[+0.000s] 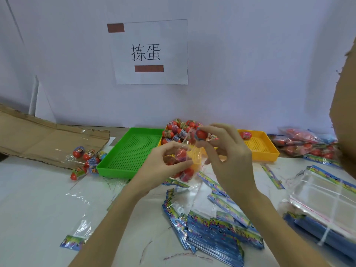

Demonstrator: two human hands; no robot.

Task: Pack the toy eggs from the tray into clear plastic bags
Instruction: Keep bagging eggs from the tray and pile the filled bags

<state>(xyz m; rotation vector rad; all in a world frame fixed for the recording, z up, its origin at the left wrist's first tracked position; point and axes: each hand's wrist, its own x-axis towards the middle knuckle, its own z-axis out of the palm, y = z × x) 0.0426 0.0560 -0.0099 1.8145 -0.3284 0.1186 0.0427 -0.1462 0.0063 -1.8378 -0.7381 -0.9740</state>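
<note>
- Your left hand (169,160) grips the clear plastic bag (185,164) near its mouth, fingers and thumb curled round the film. The bag already holds several toy eggs; a red one (181,153) shows through the film beside your thumb.
- Your right hand (225,151) pinches a single toy egg (200,134) between thumb and fingertips, just above the bag mouth. It is not yet inside.
- The supply of eggs (176,130) is heaped at the left end of the yellow tray (269,149), behind your hands. One more egg (245,135) lies alone near the tray's far wall. The green tray (133,151) beside it holds none.
- Handling, egg: it appears to be a small, hard, light plastic shell with a glossy printed wrap. Expect it to be slippery and to roll. Pinch it across the middle, as you do now, not by the tapered end.
- Handling, bag: the film is thin, limp and slick, and the mouth is likely to collapse. Hold one lip and keep the opening spread; support the loaded bottom so the weight does not pull the film from your fingers.
- Filled bags (304,143) are stacked to the right of the yellow tray, and a stack of empty bags (325,201) with printed headers lies on the tabletop (38,199) at your right.
</note>
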